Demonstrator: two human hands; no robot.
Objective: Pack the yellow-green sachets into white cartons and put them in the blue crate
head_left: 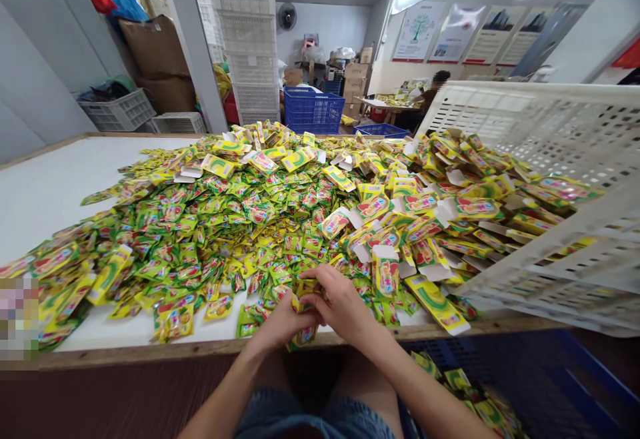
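Observation:
At the table's front edge my left hand [286, 322] and my right hand [344, 302] meet, their fingers closed around a small yellow-and-green packet [303, 338]. My fingers cover much of it, so whether it is a box or a sachet is hard to see. Beyond my hands spreads a heap of small green and yellow sachets [185, 219]. To their right lie many yellow cardboard boxes with raised white end flaps; one such box [387, 274] lies close to my right hand. Another yellow box [436, 302] hangs slightly over the wooden edge.
A tipped white perforated crate [530, 116] stands at the right, boxes spilling from it. Below the table edge on the right, a blue crate [565, 386] contains yellow-green packets. White crates [253, 46] are stacked behind the table. A person [427, 102] sits at a far table.

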